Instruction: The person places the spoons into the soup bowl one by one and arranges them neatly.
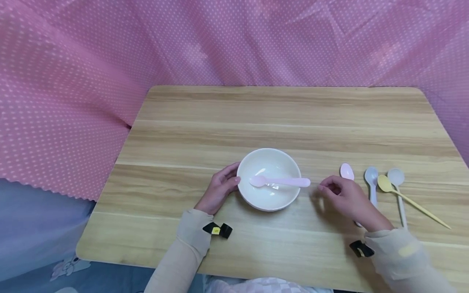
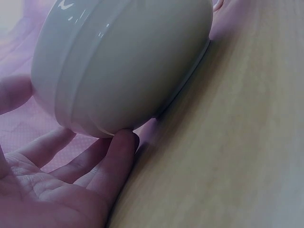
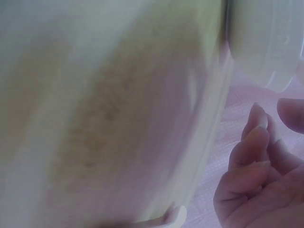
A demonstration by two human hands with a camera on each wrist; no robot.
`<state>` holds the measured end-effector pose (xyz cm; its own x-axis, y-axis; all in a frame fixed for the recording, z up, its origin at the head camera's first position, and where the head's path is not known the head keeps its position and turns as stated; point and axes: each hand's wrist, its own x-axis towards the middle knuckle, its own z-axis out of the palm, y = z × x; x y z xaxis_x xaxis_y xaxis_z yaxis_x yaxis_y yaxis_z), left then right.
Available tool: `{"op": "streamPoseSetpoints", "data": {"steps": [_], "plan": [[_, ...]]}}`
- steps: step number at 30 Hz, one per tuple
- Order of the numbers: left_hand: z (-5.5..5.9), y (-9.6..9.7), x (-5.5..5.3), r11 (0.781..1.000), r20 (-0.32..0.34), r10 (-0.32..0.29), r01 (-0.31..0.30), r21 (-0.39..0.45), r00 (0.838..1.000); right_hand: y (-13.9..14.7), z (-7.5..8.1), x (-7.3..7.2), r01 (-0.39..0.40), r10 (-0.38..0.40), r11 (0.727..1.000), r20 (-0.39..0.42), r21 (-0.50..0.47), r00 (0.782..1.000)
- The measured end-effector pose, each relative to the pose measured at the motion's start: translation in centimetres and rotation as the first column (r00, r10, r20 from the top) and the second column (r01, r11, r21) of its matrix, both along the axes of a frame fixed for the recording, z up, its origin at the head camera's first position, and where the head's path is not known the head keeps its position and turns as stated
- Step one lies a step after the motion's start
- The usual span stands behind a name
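Observation:
A white bowl (image 1: 269,199) stands on the table, with a light pink spoon (image 1: 287,182) lying across it, its handle over the right rim. My left hand (image 1: 221,185) holds the bowl's left side, the thumb at the rim and the fingers against the outer wall, as the left wrist view shows on the bowl (image 2: 128,61). Right of the bowl, apart from it, my right hand (image 1: 346,199) hovers with loosely curled fingers and nothing in them. Another pink spoon (image 1: 346,171) lies just beyond this hand, which partly covers it.
Farther right on the wooden table (image 1: 227,122) lie a grey-blue spoon (image 1: 371,177), a yellow long-handled spoon (image 1: 414,201) and a whitish spoon (image 1: 396,177). The yellow one crosses the whitish one. A pink dotted cloth (image 1: 234,44) hangs behind the table.

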<state>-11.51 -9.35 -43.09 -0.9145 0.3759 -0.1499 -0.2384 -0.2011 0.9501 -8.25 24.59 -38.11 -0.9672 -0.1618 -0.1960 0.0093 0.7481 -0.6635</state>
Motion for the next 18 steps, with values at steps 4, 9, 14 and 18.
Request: {"op": "streamPoseSetpoints", "data": {"steps": [4,9,14,18], "plan": [[-0.1,-0.1,0.0,1.0,-0.003,-0.004,0.004,-0.009,1.0,0.2,-0.4,0.5,0.019,-0.02,1.0,0.019,0.011,1.0],[-0.2,0.0,0.0,1.0,-0.005,-0.004,0.004,-0.011,1.0,0.6,-0.7,0.9,0.031,-0.031,0.999,0.024,0.013,0.999],[-0.2,0.0,0.0,1.0,-0.004,-0.004,0.004,-0.009,1.0,1.3,-0.8,1.2,0.037,-0.037,0.999,-0.012,0.014,0.999],[-0.1,0.0,0.0,1.0,-0.006,-0.004,0.004,0.0,1.0,1.9,-0.6,1.3,0.046,-0.047,0.998,0.009,0.033,0.999]]}}
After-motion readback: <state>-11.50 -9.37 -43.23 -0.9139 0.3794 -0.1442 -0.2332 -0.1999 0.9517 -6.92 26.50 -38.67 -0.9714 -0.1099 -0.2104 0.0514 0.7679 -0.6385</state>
